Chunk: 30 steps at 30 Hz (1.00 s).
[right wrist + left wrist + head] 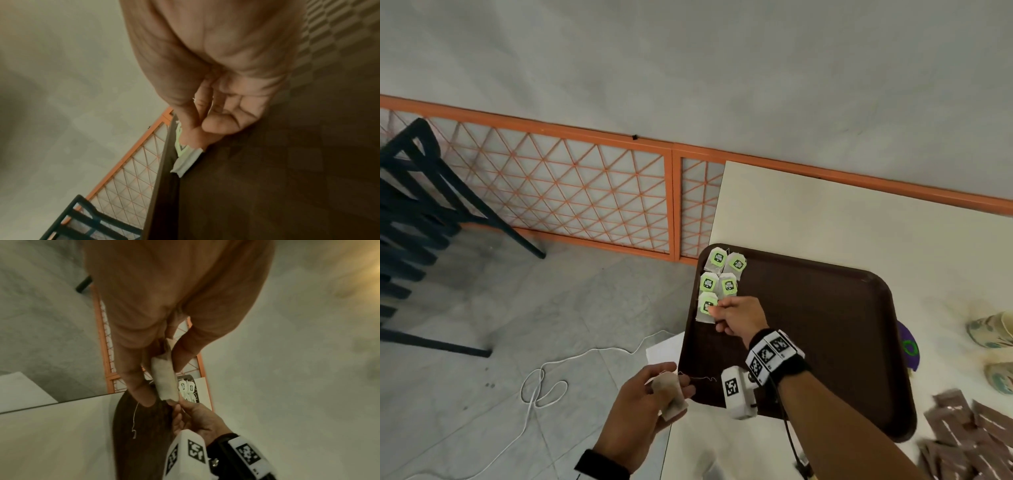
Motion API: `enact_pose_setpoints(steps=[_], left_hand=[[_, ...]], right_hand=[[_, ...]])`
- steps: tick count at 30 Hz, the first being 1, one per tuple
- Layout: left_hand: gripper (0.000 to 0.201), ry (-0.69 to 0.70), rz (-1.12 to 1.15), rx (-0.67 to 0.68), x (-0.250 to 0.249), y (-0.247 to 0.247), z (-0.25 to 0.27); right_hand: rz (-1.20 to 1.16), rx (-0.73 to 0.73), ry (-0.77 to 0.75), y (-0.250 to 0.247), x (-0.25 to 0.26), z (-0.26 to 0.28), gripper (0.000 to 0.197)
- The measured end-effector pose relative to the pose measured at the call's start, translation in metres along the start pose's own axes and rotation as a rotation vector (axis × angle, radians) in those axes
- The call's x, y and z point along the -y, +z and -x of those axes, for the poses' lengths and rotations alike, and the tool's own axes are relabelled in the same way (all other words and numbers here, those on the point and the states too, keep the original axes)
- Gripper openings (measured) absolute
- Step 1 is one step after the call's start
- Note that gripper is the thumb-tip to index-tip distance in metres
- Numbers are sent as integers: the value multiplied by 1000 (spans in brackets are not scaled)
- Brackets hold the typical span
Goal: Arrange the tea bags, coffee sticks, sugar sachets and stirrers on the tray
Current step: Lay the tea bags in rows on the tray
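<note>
A dark brown tray (pixel 825 325) lies on the white table (pixel 825 212). Several tea bags with green tags (pixel 722 274) lie in two columns at the tray's far left corner. My right hand (pixel 717 313) pinches the nearest tea bag (pixel 705 308) there, low on the tray floor beside the rim (pixel 162 162); that bag (pixel 186 160) shows under my fingertips. My left hand (pixel 671 383) hovers off the tray's near left edge and grips a small bundle of plain tea bags (pixel 165 379) with a loose string (pixel 134 418) hanging. Brown coffee sticks (pixel 962 435) lie piled at the table's right.
Paper cups (pixel 993 332) and a purple item (pixel 909 346) sit right of the tray. Stacked dark chairs (pixel 414 205) stand on the floor at left, before an orange lattice railing (pixel 585 192). A white cable (pixel 544 387) trails over the floor tiles.
</note>
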<state>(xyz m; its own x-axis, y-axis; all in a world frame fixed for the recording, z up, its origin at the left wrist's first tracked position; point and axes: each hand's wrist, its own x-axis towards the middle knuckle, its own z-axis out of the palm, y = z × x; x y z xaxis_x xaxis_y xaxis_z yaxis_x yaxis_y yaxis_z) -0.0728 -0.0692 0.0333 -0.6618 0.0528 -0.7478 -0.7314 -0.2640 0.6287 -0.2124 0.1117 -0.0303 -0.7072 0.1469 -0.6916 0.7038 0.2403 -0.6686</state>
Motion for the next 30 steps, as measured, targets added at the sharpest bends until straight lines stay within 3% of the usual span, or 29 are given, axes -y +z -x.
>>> enact_pose_setpoints(steps=[4,8,11,12,14,16,19,21,23,30], left_hand=[[26,14,126,37,-7,-4,1],[22,94,68,45,-18,2,5],[22,141,7,95,-26,5,11],[24,145,-7,134,-29,7,15],[31,129,-15,249,-37,10,21],[40,109,28,392,-47,14,28],[50,138,56,476,-60,19,34],[47,157,40,459,-64,22,37],[45,166,5,441,-66,28,40],[28,219,-89,398,-70,28,59]], right_hand=[[76,-63,-13,4,2,0,15],[190,-114,-29,9,2,3,20],[367,-129,-232,-1,5,21,16],[391,-31,-350,-8,7,34,12],[406,328,-520,-20,12,67,30],[354,652,-516,-30,9,97,38],[120,856,-345,-49,-1,124,27],[-52,862,-286,-62,-7,138,16],[-119,764,-319,-72,-10,147,16],[-1,627,-483,-106,1,176,13]])
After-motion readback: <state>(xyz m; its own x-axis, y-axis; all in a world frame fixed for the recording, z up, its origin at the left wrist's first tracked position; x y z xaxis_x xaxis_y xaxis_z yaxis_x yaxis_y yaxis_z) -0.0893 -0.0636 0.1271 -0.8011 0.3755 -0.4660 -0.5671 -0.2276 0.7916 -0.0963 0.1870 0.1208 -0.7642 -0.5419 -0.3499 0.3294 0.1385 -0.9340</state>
